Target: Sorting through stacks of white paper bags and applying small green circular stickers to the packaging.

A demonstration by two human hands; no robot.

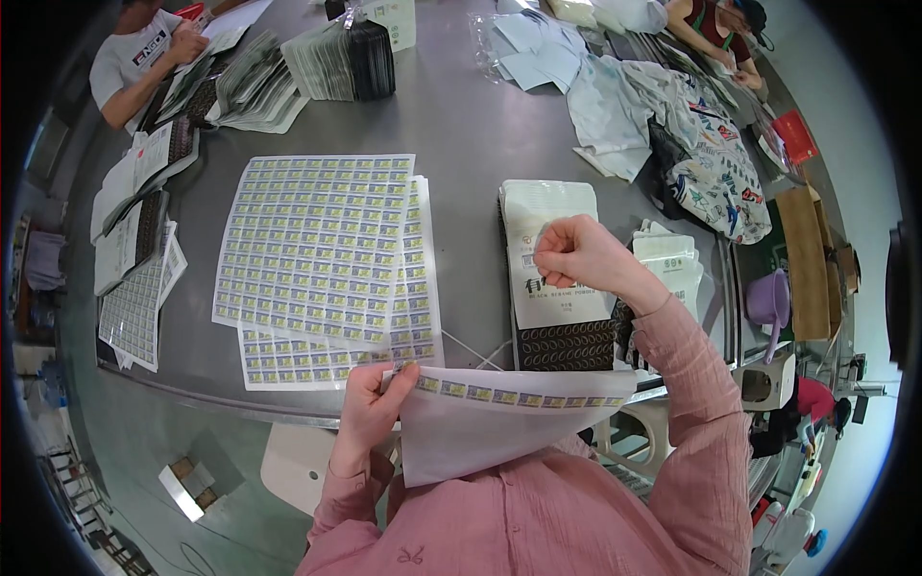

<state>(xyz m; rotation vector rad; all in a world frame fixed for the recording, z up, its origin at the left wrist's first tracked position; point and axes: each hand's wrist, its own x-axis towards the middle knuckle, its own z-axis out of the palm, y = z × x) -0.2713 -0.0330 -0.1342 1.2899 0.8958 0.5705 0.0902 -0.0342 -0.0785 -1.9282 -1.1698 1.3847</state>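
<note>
Grey tabletop (461,125) carried label sheets (312,245), pouch stacks (351,62); crumpled garment (720,158) crowded right side. Green floor (226,437) lay below. Left hand (373,403) pinched curled sheet (480,437) at near edge. Right hand (581,254), fingers bunched, was over white pouch (543,206); grip contents unclear.

Saw the white pouch (549,204) partly hidden behind the right hand (584,255); could not make out anything pinched there; found the labels (477,394) too small to read, a co-worker (130,67) cut off above.
</note>
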